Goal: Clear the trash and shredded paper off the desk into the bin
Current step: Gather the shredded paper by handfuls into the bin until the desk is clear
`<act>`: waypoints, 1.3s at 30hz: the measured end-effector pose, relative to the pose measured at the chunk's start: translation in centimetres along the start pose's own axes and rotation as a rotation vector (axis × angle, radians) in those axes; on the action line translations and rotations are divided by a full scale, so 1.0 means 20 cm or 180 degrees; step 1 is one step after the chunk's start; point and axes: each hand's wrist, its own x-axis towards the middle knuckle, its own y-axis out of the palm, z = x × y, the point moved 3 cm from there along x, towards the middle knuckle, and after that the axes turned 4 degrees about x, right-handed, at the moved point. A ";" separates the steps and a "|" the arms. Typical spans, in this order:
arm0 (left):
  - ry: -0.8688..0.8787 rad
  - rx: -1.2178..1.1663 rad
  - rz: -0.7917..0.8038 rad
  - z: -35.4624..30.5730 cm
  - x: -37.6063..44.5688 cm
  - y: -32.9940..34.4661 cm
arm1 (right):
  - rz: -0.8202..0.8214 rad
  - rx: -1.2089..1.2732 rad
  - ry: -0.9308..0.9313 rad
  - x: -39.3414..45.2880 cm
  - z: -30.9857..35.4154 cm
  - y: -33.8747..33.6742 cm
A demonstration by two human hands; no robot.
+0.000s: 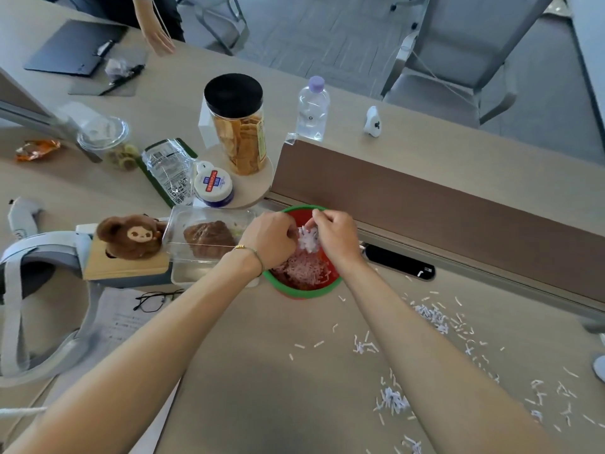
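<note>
Red plastic inside a green rim marks the small round bin [302, 288], already part-filled with pale shredded paper. Over it the left hand [270, 239] and right hand [337, 235] curl their fingers round a white tuft of shreds [307, 240], seemingly about to drop it. Thin crinkled strips [432, 317] lie scattered on the smooth tan bench [262, 371] to the right, so much remains.

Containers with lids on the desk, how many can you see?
3: the black-lidded snack jar, the purple-capped water bottle right of it, and the small white-lidded tub in front of the jar. Others may be hidden.
</note>
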 end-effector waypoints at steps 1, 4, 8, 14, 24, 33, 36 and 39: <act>0.0005 0.0000 -0.0030 0.00 0.00 0.00 | 0.0098 -0.0007 0.0077 0.00 -0.01 0.00; -0.0016 0.0044 0.0010 -0.01 -0.03 0.01 | 0.0503 -0.0203 0.0228 -0.01 -0.02 -0.02; 0.0040 0.0167 0.0075 -0.04 -0.09 0.01 | 0.1427 -0.0642 0.0161 -0.12 0.02 -0.05; 0.0332 -0.0076 -0.0702 -0.16 -0.34 -0.03 | 0.1038 -0.1111 -0.0548 -0.38 0.04 -0.24; 0.0176 -0.0458 -0.0605 -0.04 -0.90 0.79 | 0.0036 -0.0309 -0.0198 -0.69 -0.58 -0.47; -0.0074 0.0618 -0.0104 -0.18 -0.78 1.39 | 0.0111 -0.0331 0.0027 -0.74 -1.10 -0.66; 0.0136 0.0670 -0.0100 -0.33 -0.62 1.44 | 0.0045 -0.0303 0.0065 -0.76 -1.21 -0.73; 0.0317 0.0722 -0.0032 -0.45 -0.44 1.47 | -0.0085 -0.0287 0.0097 -0.79 -1.28 -0.80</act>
